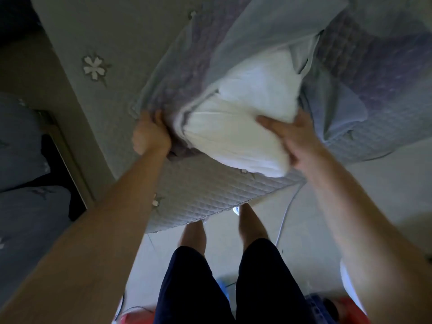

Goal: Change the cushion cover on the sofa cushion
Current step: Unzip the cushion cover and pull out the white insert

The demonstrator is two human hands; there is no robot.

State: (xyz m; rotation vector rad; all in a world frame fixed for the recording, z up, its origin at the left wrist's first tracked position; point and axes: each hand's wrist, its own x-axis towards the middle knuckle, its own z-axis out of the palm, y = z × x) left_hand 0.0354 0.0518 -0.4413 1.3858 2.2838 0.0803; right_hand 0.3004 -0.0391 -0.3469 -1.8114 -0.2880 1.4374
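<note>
Head view: right hand (295,139) grips white cushion (243,127), left hand (150,134) cover (182,73).

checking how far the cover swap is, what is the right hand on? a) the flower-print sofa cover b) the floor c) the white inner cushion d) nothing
c: the right hand grips the white inner cushion where it sticks out of the cover's open end, while the left hand bunches the cover.
</note>
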